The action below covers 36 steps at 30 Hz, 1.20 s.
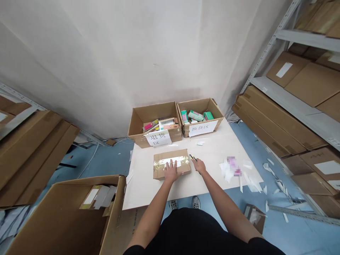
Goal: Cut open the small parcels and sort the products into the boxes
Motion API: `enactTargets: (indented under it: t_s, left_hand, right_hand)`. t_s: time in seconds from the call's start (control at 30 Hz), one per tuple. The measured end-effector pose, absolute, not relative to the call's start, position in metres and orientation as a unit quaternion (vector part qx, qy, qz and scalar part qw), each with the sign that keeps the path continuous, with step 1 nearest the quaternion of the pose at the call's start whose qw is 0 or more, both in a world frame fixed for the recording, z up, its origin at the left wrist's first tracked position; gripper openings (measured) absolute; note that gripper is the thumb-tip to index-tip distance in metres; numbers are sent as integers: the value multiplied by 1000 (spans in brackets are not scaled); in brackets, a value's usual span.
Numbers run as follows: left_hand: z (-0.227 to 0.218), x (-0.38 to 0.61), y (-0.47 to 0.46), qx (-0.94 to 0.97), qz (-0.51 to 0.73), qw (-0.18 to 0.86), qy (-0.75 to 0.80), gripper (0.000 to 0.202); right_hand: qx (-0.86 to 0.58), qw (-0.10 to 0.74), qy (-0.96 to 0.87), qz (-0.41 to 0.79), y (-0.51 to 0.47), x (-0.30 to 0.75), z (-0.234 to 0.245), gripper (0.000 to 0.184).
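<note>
Currently have the left hand [172, 173] spread on top of a cardboard box [166, 156], with fingers fanned well apart, tips on or beside the white label [162, 162], and thumb stretched out toward the right. Hold a box cutter [193, 158] in the right hand [199, 165], with fingers curled tight around the handle. Point the tip up and to the left, just beside the box's far right corner; cannot tell about contact between tip and cardboard. Have the box lying flat on the white table [225, 141], between the body and two topless cartons, with shiny tape [156, 163] along the upper face. See assorted packs [167, 124] inside the left carton [136, 140], and green and pink packs [196, 115] inside the right carton [198, 105], with a handwritten paper sign [159, 138] on the front of each. Notice paper scraps [225, 171] strewn over the table's right side, apart from the cutter, and a big carton [53, 219] at the lower left, near the table's edge.
</note>
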<state>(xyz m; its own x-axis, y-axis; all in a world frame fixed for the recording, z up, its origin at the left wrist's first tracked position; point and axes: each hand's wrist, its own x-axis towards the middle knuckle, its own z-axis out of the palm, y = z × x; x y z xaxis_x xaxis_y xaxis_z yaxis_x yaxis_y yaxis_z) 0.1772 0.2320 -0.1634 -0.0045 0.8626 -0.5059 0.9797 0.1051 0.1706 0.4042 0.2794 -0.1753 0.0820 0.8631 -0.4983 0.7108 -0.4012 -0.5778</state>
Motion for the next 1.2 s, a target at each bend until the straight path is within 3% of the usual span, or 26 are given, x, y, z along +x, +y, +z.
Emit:
enactTargets:
  t_s: [0.3,0.57,0.77,0.93,1.07,1.2]
  left_hand:
    - [-164,172,232,662,-109,253,697,110]
    - [-161,177,234,665,-109,243,697,108]
    - [-150,130,229,618,-30,175,766,82]
    - [-144,107,211,460,-21,204,864,87]
    - [-140,162,189,479,-63,227,846,89]
    - [-128,228,176,595,-104,273,749,70]
  right_hand:
    - [-688,96,-539,476,276,407,-176,41]
    - [-679,40,-591,434,242,433,-167,34]
    - [-742,147,-483,441,226,402,-171,44]
    - [-751,131,-510,400,230,364,-183,52]
    - [-793,153,-439,393,277,392,-178,49]
    - [-810,211,-376,398,322,435,-172,31]
